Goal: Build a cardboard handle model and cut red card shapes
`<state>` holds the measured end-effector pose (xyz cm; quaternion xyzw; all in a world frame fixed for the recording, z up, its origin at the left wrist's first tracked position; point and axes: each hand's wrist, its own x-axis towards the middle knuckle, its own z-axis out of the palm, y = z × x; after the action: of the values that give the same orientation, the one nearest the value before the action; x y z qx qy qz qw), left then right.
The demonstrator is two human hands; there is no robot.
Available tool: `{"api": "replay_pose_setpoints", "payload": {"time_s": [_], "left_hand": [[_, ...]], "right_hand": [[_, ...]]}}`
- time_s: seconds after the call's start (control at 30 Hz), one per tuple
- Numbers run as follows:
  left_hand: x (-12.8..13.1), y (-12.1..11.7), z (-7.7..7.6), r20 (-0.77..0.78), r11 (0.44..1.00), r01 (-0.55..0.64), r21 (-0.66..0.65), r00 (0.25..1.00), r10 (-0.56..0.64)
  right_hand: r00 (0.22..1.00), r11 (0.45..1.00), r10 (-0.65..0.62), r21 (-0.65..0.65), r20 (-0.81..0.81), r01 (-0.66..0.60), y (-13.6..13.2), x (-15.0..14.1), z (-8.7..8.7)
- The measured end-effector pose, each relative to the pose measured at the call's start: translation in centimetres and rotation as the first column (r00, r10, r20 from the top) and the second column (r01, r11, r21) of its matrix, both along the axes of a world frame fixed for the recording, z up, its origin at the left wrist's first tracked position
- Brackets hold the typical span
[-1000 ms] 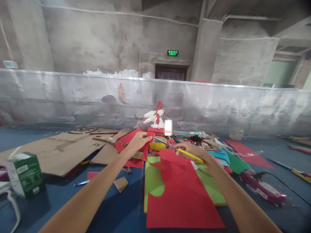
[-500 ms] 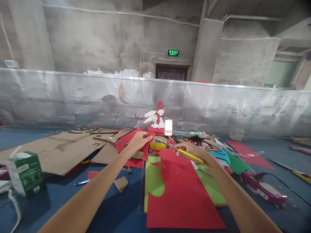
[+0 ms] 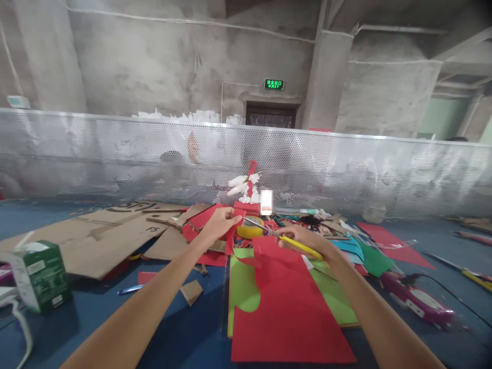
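Observation:
My left hand (image 3: 222, 223) pinches a narrow strip of red paper (image 3: 231, 240) between thumb and fingers. From the right, my right hand (image 3: 302, 239) is closed around the yellow handle of scissors (image 3: 286, 239), which I see edge-on. Their metal blades point left and reach the red paper at my left fingertips; whether the blades are apart, I cannot tell. Below both hands lies a large red sheet (image 3: 288, 307) with a curved notch in its left edge. It overlaps a green sheet (image 3: 243, 277).
Flattened cardboard (image 3: 103, 230) and a green box (image 3: 42, 274) are at left. Behind my hands stand a yellow tape roll (image 3: 249, 229) and a red stand with white flowers (image 3: 251, 192). A purple glue-gun-like device (image 3: 417, 302) lies right. A perforated metal screen (image 3: 326, 169) borders the back.
Almost nothing differs. Both hands, the red strip and the scissors keep nearly the same positions.

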<state>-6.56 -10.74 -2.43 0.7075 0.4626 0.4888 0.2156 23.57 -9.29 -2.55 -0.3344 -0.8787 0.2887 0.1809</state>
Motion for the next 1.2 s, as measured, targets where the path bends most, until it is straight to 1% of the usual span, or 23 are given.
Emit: {"api": "replay_pose_setpoints", "payload": {"time_s": [0.3,0.53,1.03,1.2], "left_hand": [[-0.03,0.01,-0.12,0.003,1.0,-0.016,-0.004,1.0,0.016],[0.07,-0.1,0.07,0.004,1.0,-0.017,0.003,1.0,0.017],[0.25,-0.32,0.31,0.036,1.0,-0.011,-0.002,0.999,0.011],[0.24,-0.27,0.29,0.037,1.0,-0.003,-0.007,0.999,0.003]], "right_hand": [[1.0,0.999,0.023,0.028,0.005,-0.023,-0.1,-0.07,0.26],[1.0,0.998,-0.026,-0.05,-0.012,0.026,-0.17,-0.05,0.11],[1.0,0.999,-0.022,-0.035,-0.015,0.021,-0.29,-0.12,0.12],[1.0,1.0,-0.006,-0.022,-0.008,0.006,-0.45,-0.1,0.46]]}}
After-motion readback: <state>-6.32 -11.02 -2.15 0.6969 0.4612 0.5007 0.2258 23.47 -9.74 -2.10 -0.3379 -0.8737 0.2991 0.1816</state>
